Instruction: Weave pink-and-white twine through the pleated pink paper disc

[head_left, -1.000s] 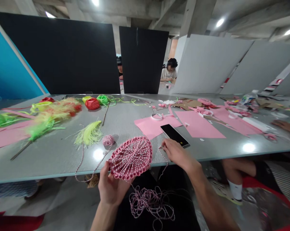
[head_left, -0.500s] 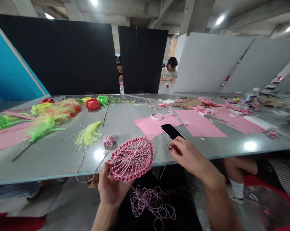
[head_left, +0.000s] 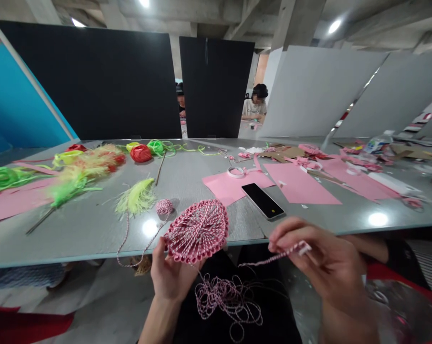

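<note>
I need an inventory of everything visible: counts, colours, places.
Woven piece: one, pink-white, front
Cord tangle: one, pink-white, bottom
Cord ball: one, pink-white, centre
Phone: one, black, centre
Paper sheets: several, pink, left, right
Strand bundles: several, red, green, yellow, left
Scraps: many, pink, right
Bottle: one, clear, right
Table: one, grey, middle
Panels: several, black, white, blue, back
People: two, black and white tops, back
Left hand: one, holding woven piece
Right hand: one, holding cord

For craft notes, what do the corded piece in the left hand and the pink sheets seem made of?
Corded piece: matte cord, perhaps cotton or synthetic, judging by flecked pink-and-white strands; rim material unclear.
Pink sheets: probably matte paper or thin card, flat with straight edges.
</note>
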Available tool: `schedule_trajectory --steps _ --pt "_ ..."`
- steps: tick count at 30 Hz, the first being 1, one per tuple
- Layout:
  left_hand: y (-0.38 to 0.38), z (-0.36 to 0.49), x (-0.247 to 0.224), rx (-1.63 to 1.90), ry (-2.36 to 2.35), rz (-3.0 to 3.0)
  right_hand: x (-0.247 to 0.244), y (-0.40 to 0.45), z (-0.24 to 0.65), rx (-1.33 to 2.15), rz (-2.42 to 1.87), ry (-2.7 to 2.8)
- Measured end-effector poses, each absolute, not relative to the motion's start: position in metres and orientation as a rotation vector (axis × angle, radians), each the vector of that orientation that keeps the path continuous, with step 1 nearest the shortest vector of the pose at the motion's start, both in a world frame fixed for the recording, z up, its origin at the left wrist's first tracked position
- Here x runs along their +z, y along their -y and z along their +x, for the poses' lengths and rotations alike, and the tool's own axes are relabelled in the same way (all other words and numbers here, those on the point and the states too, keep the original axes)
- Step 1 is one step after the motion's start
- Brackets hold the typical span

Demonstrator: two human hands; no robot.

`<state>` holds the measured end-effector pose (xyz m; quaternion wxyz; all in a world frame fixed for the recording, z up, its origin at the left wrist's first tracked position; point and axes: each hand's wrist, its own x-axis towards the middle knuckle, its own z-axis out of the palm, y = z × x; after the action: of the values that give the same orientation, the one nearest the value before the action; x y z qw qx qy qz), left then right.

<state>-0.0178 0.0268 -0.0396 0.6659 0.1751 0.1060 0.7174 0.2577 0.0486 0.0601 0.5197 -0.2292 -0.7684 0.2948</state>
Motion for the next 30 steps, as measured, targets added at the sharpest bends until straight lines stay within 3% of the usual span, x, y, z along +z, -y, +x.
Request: schedule_trajectory --steps 7,17,30 --pt "-0.025 -0.001 -0.032 1.755 -0.387 0.343 0.044 -0.03 0.209 1.057 -0.754 2.231" --pt "-0.025 0.0 -0.035 1.799 -0.416 0.352 0.036 -0.023 0.185 1.099 -0.773 2.194" --pt "-0.016 -0.007 -0.062 1.701 -0.28 0.418 0.07 -0.029 0.21 0.186 -0.498 1.566"
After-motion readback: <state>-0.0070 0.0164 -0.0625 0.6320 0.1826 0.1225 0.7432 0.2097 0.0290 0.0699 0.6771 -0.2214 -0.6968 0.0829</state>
